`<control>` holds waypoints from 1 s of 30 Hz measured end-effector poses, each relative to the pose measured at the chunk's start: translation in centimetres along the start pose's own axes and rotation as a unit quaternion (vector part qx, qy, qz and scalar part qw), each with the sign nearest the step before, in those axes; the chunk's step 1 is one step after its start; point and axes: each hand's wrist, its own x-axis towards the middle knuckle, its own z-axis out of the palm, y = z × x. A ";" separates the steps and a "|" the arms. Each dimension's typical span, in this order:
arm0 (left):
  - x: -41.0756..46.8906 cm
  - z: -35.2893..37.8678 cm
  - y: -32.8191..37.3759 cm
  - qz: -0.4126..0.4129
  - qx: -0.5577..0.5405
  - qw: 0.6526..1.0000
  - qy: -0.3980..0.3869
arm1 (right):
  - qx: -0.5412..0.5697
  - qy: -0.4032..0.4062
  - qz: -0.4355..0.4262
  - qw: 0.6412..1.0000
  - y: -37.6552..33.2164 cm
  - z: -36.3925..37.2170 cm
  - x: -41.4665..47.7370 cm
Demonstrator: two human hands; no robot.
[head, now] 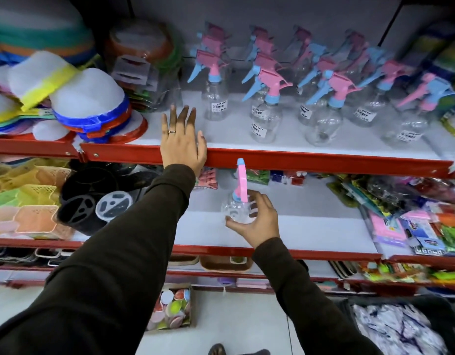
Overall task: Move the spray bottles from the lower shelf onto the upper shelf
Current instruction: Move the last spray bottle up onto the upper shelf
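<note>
My right hand (259,219) is closed around a clear spray bottle (237,208) with a pink and blue trigger head, just above the white lower shelf (311,226). The bottle's head points up towards the red front rail of the upper shelf (323,162). My left hand (181,142) lies flat on that upper shelf's front edge, fingers spread, holding nothing. Several more clear spray bottles (266,111) with pink and blue heads and price labels stand in rows on the upper shelf, to the right of my left hand.
Stacked plastic strainers (88,103) crowd the upper shelf's left end. Coloured baskets (29,198) and black holders (85,201) fill the lower shelf's left, packaged goods (413,221) its right. A box of coloured lids (170,311) sits on the floor below.
</note>
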 end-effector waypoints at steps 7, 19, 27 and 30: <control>0.0 -0.9 0.1 0.006 -0.015 1.000 -0.022 | 0.032 0.090 -0.154 0.983 -8.6 -3.9 3.6; 0.2 -0.8 -1.6 0.056 -0.019 0.997 -0.057 | 0.008 0.104 -0.132 0.986 -12.9 -1.3 12.0; 0.3 -1.1 -3.5 0.032 -0.028 0.999 -0.029 | -0.043 0.064 -0.103 0.992 -12.8 0.2 14.5; 0.3 -0.9 -3.3 0.021 -0.022 0.999 -0.025 | -0.063 0.060 -0.101 0.991 -12.8 0.3 14.6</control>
